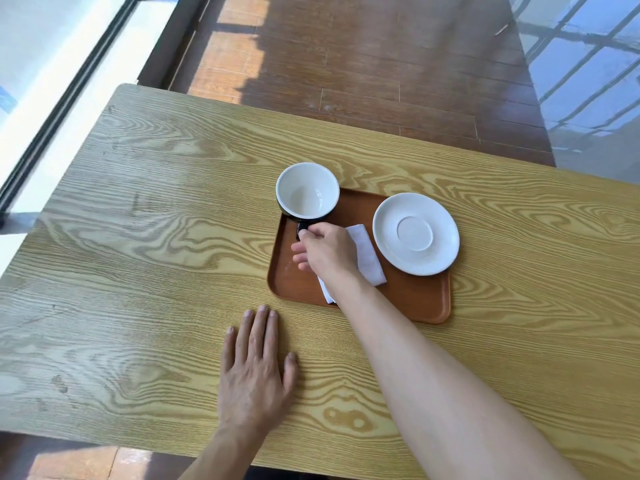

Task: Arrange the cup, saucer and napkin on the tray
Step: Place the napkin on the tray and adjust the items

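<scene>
A brown tray (412,299) lies on the wooden table. A cup (307,191), black outside and white inside, sits upright over the tray's far left corner. My right hand (327,252) pinches the cup's black handle between thumb and forefinger. A white saucer (415,233) rests on the tray's right side, overhanging its right rim. A folded white napkin (367,256) lies in the tray's middle, partly hidden under my right hand and wrist. My left hand (256,372) lies flat on the table, fingers spread, near the tray's front left corner.
The wooden table (138,237) stretches wide to the left and front of the tray. Its far edge runs just behind the cup. Beyond it is a wood floor (381,64), with a window frame at the left.
</scene>
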